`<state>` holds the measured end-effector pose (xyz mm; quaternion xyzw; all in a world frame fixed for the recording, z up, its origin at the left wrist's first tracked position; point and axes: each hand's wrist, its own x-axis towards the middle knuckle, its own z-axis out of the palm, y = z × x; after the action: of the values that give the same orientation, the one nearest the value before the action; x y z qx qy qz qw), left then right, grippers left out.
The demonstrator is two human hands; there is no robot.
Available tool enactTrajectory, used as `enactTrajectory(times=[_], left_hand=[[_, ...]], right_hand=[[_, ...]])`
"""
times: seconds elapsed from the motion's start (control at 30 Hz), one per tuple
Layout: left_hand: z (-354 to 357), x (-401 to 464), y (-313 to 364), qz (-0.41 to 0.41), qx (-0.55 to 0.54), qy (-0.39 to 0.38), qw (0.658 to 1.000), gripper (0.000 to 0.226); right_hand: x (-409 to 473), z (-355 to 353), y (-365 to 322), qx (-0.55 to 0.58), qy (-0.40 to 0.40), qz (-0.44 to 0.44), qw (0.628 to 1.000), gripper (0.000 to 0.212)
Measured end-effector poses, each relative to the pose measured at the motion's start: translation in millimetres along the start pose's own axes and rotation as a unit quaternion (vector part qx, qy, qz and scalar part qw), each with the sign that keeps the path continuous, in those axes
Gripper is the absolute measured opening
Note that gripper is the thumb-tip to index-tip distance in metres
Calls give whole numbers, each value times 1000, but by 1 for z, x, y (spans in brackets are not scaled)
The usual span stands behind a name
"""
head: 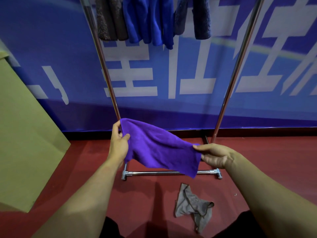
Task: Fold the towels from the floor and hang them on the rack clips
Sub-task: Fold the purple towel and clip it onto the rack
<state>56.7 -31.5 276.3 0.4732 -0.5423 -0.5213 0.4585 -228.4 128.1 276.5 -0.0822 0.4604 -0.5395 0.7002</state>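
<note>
A dark red floor runs up to a blue banner with large white characters, and a chrome rack stands in front of it. The left hand pinches one short end of a purple towel between thumb and curled fingers, held higher and farther out; the right hand pinches the opposite end with thumb on top and fingers curled beneath, lower and closer in. Between them the towel spans in the air above the rack's base bar, its long axis running from upper left down to lower right, slack in the middle, with a loose corner hanging below the right hand. It looks already doubled over, though the layers are hard to count. The fold in hand likely turns on bringing the two ends together, so both hands matter equally; the right is nearer to the body. On the floor below the right forearm lies a crumpled grey towel, not yet picked up. Along the top, hanging towels in brown, blue and dark navy already drape from the rack; the clips are out of view. A tan board leans at the left.
</note>
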Motion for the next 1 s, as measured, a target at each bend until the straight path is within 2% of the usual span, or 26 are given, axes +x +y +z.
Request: enactTrajectory(times=[0.1,0.17,0.3,0.47,0.57,0.73,0.9,1.0], left_hand=[[-1,-1,0,-3,9,-7,1000,66],[1,-4,1,-4,16,-15,1000,63],[1,-4,0,-9,25,-11,1000,54],[0,-3,0,-31,-16,18,999,49],[3,-1,-3,-83,-75,24,993,44],[2,-2,-3,-175,-175,-76,966,29],[1,-1,-1,-222,-252,-87,938,30],[-2,-2,1,-292,-282,-104,908,22]], right_hand=[[5,-2,1,-12,31,26,999,24],[6,-2,2,-33,47,18,998,21],[12,-6,6,-108,116,-43,986,16],[17,-6,4,-98,169,-107,975,6],[19,-8,4,-103,172,-149,968,10],[18,-6,2,-85,183,-193,960,7],[19,-4,5,-124,208,-219,945,11],[20,-2,6,-154,227,-243,930,22]])
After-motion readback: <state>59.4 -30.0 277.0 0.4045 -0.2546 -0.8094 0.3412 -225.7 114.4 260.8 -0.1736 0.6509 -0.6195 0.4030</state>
